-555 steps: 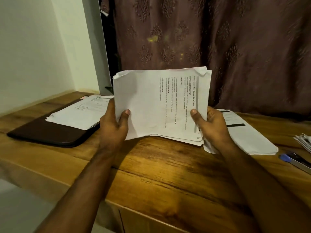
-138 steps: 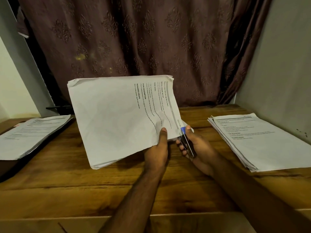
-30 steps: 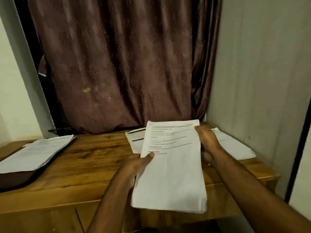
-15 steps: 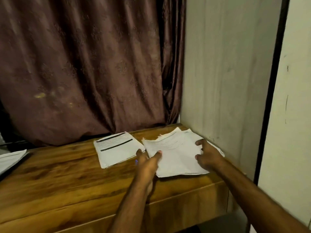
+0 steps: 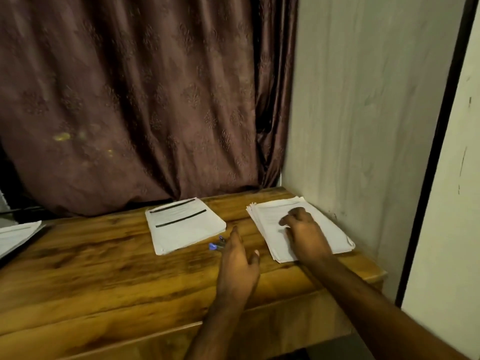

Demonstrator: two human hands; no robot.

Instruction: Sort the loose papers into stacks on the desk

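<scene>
Papers sorted into three stacks on the wooden counter [image 5: 104, 276]. Right stack [image 5: 324, 227] at right of frame, near the wall [image 5: 363, 113], edges slightly fanned. Right hand [image 5: 304, 232] on top of that stack, palm down, fingers bent at the knuckles and pressing the top sheet; nothing gripped. Middle stack [image 5: 184, 226] at center, apart from the right stack, top sheet printed with two dark bars. Left stack [image 5: 15, 236] at the left edge of frame, cut off, well apart from the other two. Left hand [image 5: 239, 266] above the counter between middle and right stacks, fingers relaxed and stretched forward, thumb out to the right, holding nothing. Blue-tipped object [image 5: 217, 244], blurred, on the counter just beside the near right corner of the middle stack, at the left fingertips; contact could not be told. Brown patterned curtain [image 5: 130, 100] behind the counter, filling the upper left and center of frame.
</scene>
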